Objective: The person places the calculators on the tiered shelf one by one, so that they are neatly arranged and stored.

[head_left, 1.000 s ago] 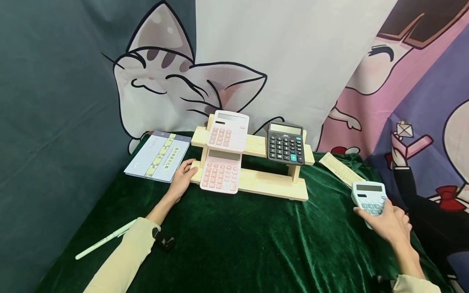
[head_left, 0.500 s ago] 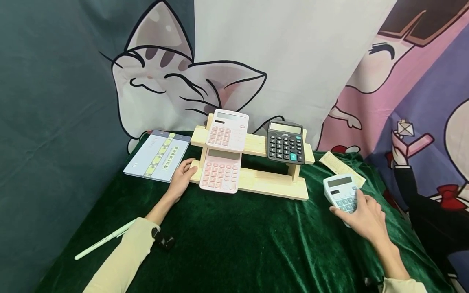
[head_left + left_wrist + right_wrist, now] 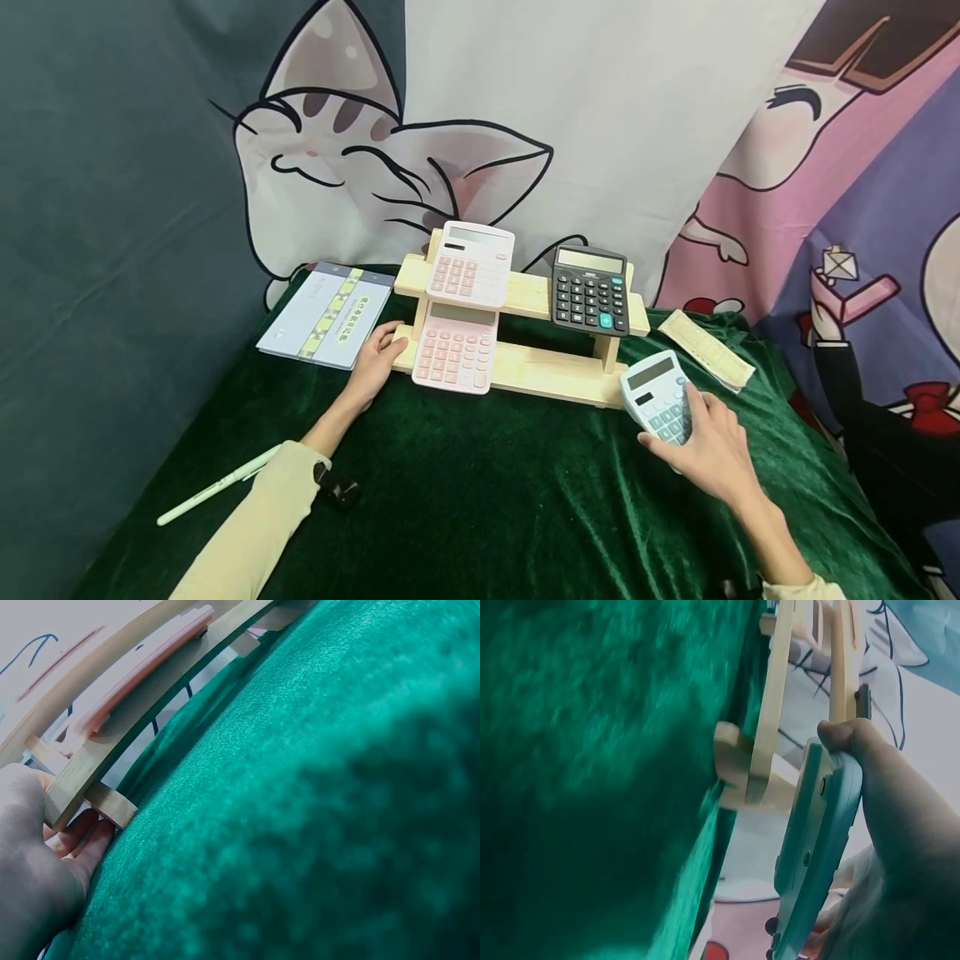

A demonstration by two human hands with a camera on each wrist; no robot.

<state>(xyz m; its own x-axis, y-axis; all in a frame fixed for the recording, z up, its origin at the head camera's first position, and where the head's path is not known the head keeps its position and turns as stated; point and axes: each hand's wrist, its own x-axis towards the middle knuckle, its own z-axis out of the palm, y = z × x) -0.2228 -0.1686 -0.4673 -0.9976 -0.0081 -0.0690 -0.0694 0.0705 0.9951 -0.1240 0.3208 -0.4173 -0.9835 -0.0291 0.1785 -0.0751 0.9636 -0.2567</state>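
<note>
My right hand [image 3: 716,446] grips a light blue calculator [image 3: 658,396] by its lower part, thumb on one side and fingers on the other. It is tilted and raised off the cloth in the right wrist view, near the right end of a two-tier wooden shelf [image 3: 555,372]. At the shelf's other end, my left hand [image 3: 372,367] holds the tip of the lower board, with fingers reaching under it in the left wrist view. A pink calculator [image 3: 454,348] leans on the lower board. On the upper board are a paler pink calculator [image 3: 471,265] and a black calculator [image 3: 590,290].
A bluish notebook [image 3: 326,315] with a patterned band lies left of the shelf. A pale green pen [image 3: 217,487] rests beside my left sleeve. Behind my right hand lies a cream paper pad [image 3: 707,348]. Dark green velvet [image 3: 480,500] covers the table, with printed curtains behind.
My right hand has carried the light blue calculator leftward from the far right to beside the shelf's right end. My left hand has stayed on the lower board.
</note>
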